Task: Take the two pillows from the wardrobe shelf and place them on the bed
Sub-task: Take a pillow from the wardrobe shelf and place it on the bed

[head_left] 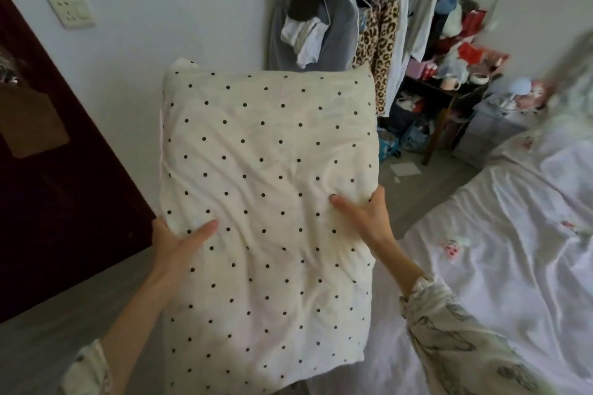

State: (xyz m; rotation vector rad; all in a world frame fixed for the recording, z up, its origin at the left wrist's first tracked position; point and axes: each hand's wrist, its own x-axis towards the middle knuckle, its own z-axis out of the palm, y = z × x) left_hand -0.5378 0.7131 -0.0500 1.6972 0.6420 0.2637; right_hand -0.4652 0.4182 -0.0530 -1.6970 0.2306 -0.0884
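A cream pillow with black dots (266, 189) fills the middle of the head view, held up in front of me. My left hand (179, 242) grips its left edge, thumb on top. My right hand (369, 215) grips its right edge, thumb pressed into the fabric. The bed (500, 253), covered by a white sheet with small pink prints, lies to the right and below the pillow. I see only this one pillow; the wardrobe shelf is out of view.
A dark red door or wardrobe panel (57, 189) stands at the left. A clothes rack with hanging garments (359, 19) is against the far wall. A cluttered small table (455, 86) and bags stand beyond the bed. Grey floor (423, 189) runs between.
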